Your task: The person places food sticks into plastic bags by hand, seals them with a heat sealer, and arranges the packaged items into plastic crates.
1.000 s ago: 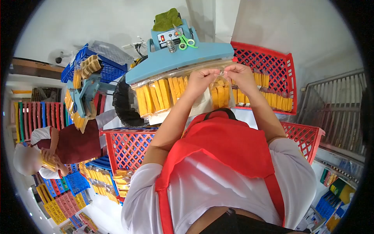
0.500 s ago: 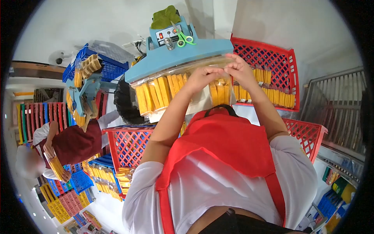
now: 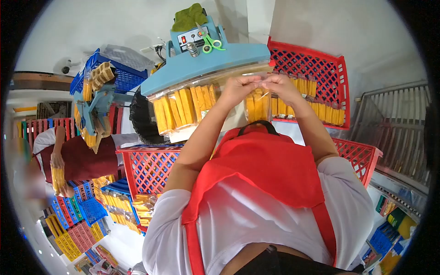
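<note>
In the head view, my left hand [image 3: 239, 90] and my right hand [image 3: 282, 87] meet in front of the blue sealing machine [image 3: 211, 63]. Fingertips of both pinch the upper edge of a clear plastic bag [image 3: 257, 105] with yellow sticks in it. That bag hangs upright between my wrists, its front facing me. Left of it, several similar filled bags [image 3: 183, 107] stand in a row, their tops at the machine's long jaw. My left forearm covers part of this row.
Green-handled scissors [image 3: 211, 45] and a green cloth [image 3: 188, 18] lie on the machine. A red crate [image 3: 339, 78] with filled bags is at right; another red crate [image 3: 151, 169] is lower left. A co-worker in a dark red apron [image 3: 85, 158] holds a yellow pack at far left.
My right fingers have come down from near the machine's jaw and closed at the bag's top edge beside my left fingers. The co-worker's hands and pack have shifted. My view has moved slightly.
</note>
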`<state>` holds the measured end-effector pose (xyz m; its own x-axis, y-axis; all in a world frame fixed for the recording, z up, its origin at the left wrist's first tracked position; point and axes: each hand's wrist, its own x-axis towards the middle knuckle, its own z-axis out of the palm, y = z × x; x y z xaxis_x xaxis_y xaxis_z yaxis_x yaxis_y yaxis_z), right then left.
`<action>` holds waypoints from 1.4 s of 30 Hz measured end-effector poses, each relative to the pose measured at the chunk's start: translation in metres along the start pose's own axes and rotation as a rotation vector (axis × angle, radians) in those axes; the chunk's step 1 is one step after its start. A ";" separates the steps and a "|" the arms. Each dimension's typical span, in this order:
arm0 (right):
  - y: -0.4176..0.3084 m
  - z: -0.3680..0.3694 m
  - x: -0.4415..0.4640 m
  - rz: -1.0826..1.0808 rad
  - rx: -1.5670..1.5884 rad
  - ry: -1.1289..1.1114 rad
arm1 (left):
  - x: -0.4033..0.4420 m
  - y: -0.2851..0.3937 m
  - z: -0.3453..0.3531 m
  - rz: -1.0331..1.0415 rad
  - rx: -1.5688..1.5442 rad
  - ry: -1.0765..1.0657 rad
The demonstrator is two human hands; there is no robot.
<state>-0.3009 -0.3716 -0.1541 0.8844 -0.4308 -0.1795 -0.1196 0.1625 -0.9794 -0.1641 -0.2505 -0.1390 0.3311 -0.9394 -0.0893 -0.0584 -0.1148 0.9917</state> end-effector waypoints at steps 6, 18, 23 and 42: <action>0.009 -0.012 0.002 -0.007 0.013 0.078 | 0.010 -0.002 0.004 -0.085 -0.031 -0.083; 0.060 -0.032 0.074 0.392 0.099 0.164 | 0.010 -0.076 0.039 -0.135 -0.297 0.460; 0.051 -0.001 0.067 0.196 0.385 0.308 | 0.031 -0.081 0.020 -0.087 -0.244 0.710; 0.089 0.084 0.069 -0.002 0.300 0.297 | -0.145 -0.029 -0.015 -0.031 0.232 0.484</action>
<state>-0.2122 -0.3123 -0.2456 0.7106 -0.6615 -0.2397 0.0574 0.3940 -0.9173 -0.1965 -0.1064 -0.1532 0.7293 -0.6841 -0.0102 -0.2306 -0.2598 0.9377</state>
